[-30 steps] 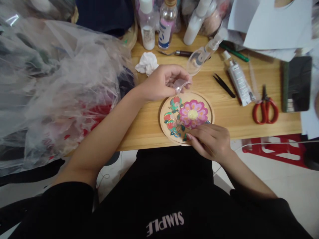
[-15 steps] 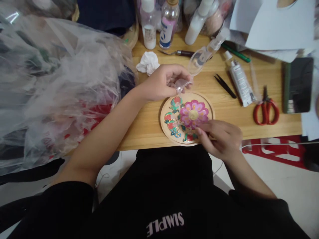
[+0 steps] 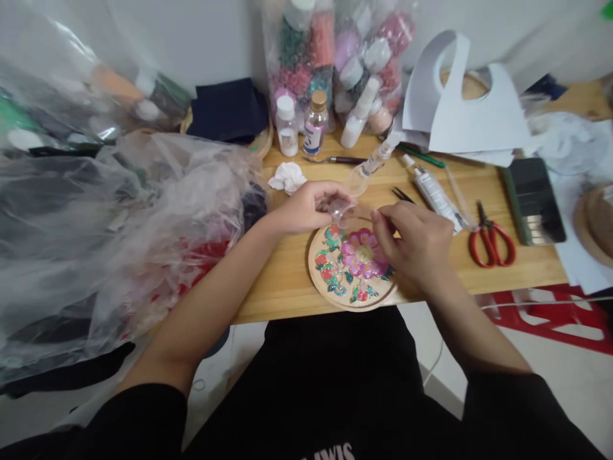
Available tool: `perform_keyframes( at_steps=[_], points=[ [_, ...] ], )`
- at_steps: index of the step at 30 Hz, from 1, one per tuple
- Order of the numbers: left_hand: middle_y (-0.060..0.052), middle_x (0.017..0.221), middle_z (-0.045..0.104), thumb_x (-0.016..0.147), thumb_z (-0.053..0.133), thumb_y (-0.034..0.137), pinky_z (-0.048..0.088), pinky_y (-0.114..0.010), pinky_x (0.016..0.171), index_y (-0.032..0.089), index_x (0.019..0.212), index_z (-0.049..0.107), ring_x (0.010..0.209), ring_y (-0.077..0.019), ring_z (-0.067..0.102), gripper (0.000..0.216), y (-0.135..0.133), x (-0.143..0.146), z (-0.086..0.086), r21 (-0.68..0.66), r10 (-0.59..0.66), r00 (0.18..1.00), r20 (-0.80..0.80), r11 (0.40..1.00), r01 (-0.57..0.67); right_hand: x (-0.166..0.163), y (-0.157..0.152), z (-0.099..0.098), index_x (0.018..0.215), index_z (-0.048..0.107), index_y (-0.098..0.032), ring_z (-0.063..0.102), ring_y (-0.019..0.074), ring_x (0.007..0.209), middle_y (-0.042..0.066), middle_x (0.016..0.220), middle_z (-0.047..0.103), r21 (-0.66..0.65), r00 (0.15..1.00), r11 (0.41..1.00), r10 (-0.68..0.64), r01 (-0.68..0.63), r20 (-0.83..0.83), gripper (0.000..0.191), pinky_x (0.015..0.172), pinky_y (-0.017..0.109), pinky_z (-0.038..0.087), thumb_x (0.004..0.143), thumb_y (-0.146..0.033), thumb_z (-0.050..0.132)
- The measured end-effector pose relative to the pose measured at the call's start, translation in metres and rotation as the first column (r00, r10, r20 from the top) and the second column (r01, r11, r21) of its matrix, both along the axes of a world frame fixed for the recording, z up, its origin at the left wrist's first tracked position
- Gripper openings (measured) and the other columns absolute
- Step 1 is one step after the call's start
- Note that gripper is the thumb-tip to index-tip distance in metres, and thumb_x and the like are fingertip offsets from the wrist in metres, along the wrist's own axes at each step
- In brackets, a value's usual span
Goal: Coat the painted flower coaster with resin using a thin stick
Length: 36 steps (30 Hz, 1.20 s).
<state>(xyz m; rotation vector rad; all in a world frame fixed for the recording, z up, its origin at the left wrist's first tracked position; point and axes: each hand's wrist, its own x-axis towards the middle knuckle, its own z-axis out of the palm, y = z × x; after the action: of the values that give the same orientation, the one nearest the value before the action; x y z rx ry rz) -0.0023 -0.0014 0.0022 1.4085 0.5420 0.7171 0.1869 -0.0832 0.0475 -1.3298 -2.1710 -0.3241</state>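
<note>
My left hand (image 3: pixel 318 203) is closed around a small clear plastic cup (image 3: pixel 341 209), tipped on its side over the far rim of a round wooden plaque (image 3: pixel 322 295). On the plaque lie a pink layered flower (image 3: pixel 364 254) with a pale yellow centre and several small red and green leafy pieces (image 3: pixel 330 271) edged in gold. My right hand (image 3: pixel 416 239) is raised over the plaque's right side, thumb and fingers pinched together close to the cup. Whatever may be between those fingertips is too small or hidden to make out.
Behind the plaque stand several bottles (image 3: pixel 313 131), a crumpled tissue (image 3: pixel 287 177) and a clear spray bottle (image 3: pixel 376 160). To the right lie black tweezers (image 3: pixel 401 195), a glue tube (image 3: pixel 437 195), red-handled scissors (image 3: pixel 491 243) and a phone (image 3: pixel 535 201). Plastic bags (image 3: pixel 182 191) fill the left.
My right hand has lifted from the flower's near edge up and away toward the cup. My left hand still holds the cup. The camera view has tilted upward, showing more of the back.
</note>
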Motion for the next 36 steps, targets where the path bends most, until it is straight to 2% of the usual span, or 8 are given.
perform_keyframes(
  at_steps=[3,6,11,14,20,24,30,36],
  points=[
    [-0.008,0.098,0.073,0.061,0.077,0.01,0.055,-0.026,0.088,0.014,0.093,0.067,0.094,-0.015,0.071,0.034,0.0,0.0,0.0,-0.009,0.001,1.0,-0.011,1.0,-0.001,-0.001,0.004,-0.002,0.067,0.057,-0.02,0.053,0.0113,0.051,0.0,0.055,0.059,-0.014,1.0,1.0,-0.005,0.005,0.019,0.027,0.048,0.026,0.035,0.093,-0.025,0.051],
    [-0.007,0.098,0.073,0.06,0.079,0.011,0.055,-0.026,0.086,0.014,0.094,0.067,0.094,-0.0155,0.07,0.036,0.0,0.001,-0.001,-0.03,0.021,1.0,-0.014,0.999,-0.022,-0.001,0.006,-0.005,0.068,0.06,-0.02,0.054,0.0126,0.051,0.001,0.057,0.062,-0.092,1.0,0.996,-0.008,0.009,0.007,0.027,0.047,0.027,0.033,0.093,-0.027,0.05],
    [-0.006,0.099,0.074,0.058,0.079,0.009,0.054,-0.024,0.085,0.015,0.093,0.067,0.095,-0.0145,0.07,0.037,-0.001,0.001,0.001,-0.036,0.025,0.999,-0.041,0.999,-0.026,-0.002,0.01,-0.01,0.07,0.065,-0.018,0.059,0.0134,0.054,0.003,0.062,0.068,-0.25,0.986,0.968,-0.021,-0.022,-0.167,0.028,0.049,0.026,0.035,0.092,-0.03,0.052],
    [-0.006,0.097,0.073,0.058,0.081,0.013,0.054,-0.024,0.084,0.015,0.092,0.066,0.094,-0.0144,0.069,0.037,-0.001,0.001,0.002,-0.016,0.026,0.999,-0.046,1.0,-0.026,-0.002,0.011,-0.012,0.07,0.066,-0.017,0.056,0.0112,0.05,0.003,0.059,0.066,-0.309,0.966,0.949,-0.029,-0.054,-0.257,0.029,0.047,0.025,0.034,0.091,-0.032,0.054],
    [-0.005,0.096,0.071,0.057,0.083,0.013,0.055,-0.026,0.086,0.014,0.091,0.065,0.093,-0.0149,0.069,0.039,0.0,0.001,0.001,-0.024,0.023,0.999,-0.032,0.999,-0.024,-0.004,0.008,-0.01,0.066,0.063,-0.018,0.047,0.0084,0.045,-0.001,0.052,0.059,-0.344,0.903,0.938,-0.1,-0.054,-0.417,0.032,0.044,0.024,0.032,0.092,-0.036,0.056],
    [-0.005,0.097,0.072,0.056,0.083,0.01,0.055,-0.028,0.09,0.015,0.092,0.064,0.096,-0.0158,0.069,0.04,-0.001,0.001,-0.001,-0.042,0.026,1.0,-0.013,0.999,-0.026,-0.002,0.0,-0.005,0.062,0.059,-0.018,0.046,0.0076,0.044,0.0,0.054,0.06,-0.326,0.843,0.943,-0.127,-0.061,-0.522,0.037,0.042,0.023,0.033,0.092,-0.039,0.057],
    [-0.003,0.096,0.071,0.06,0.078,0.007,0.056,-0.028,0.089,0.015,0.09,0.064,0.094,-0.0144,0.07,0.034,-0.002,0.002,0.0,-0.042,0.03,1.0,0.005,0.999,-0.03,0.007,-0.025,0.002,0.064,0.061,-0.019,0.052,0.0083,0.044,0.0,0.056,0.064,-0.292,0.832,0.949,-0.067,-0.117,-0.55,0.028,0.039,0.021,0.037,0.09,-0.029,0.059],
    [-0.001,0.091,0.071,0.059,0.079,0.006,0.058,-0.028,0.087,0.015,0.087,0.064,0.092,-0.0134,0.07,0.033,-0.001,0.003,-0.003,-0.066,0.036,0.999,0.027,0.997,-0.034,0.009,-0.061,0.003,0.073,0.062,-0.019,0.059,0.0099,0.049,0.0,0.061,0.068,-0.26,0.903,0.928,0.147,-0.268,-0.404,0.014,0.045,0.021,0.045,0.086,-0.014,0.061]
  ],
)
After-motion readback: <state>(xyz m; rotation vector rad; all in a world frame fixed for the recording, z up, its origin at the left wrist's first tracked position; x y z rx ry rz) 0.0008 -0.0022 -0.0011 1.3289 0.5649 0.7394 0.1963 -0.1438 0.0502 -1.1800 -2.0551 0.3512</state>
